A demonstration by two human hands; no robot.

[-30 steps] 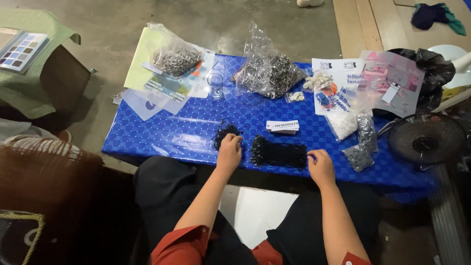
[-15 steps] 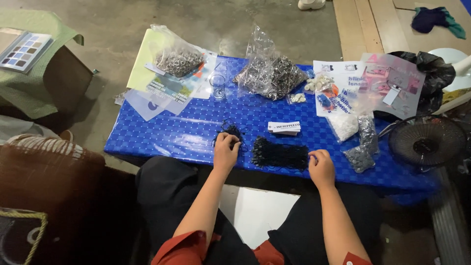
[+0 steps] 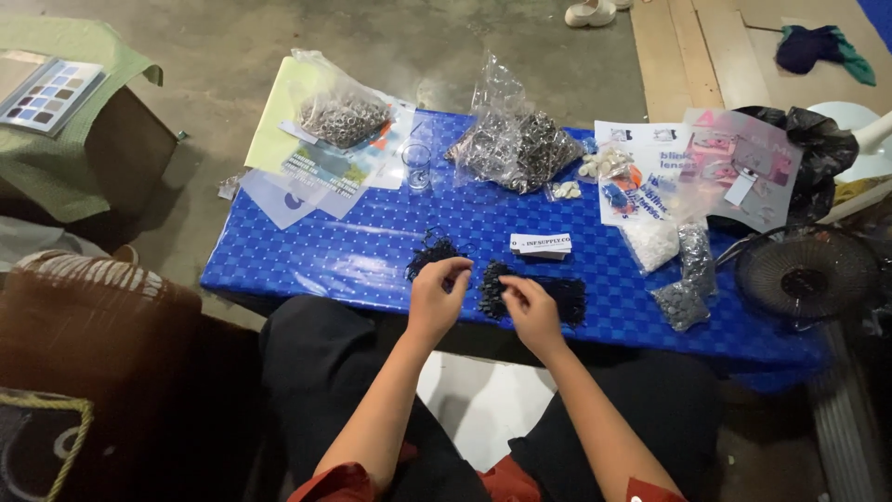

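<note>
Two heaps of small black parts (image 3: 534, 290) on the blue checked tablecloth (image 3: 316, 256), near the front edge, close together

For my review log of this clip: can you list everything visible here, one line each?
table: one, blue checked cover, centre
small black parts: two piles, black, near edge by the hands
white card stack: one, white, mid-table
clear bags of metal rings: two, silvery, far edge
small glass: one, clear, between those bags
printed packets: several, white and pink, right side
small clear bags: a few, grey contents, right
round basket: one, black, off the right end
colour swatch card: one, on green cloth, far left
left hand: pinching at black parts
right hand: on the black pile
</note>
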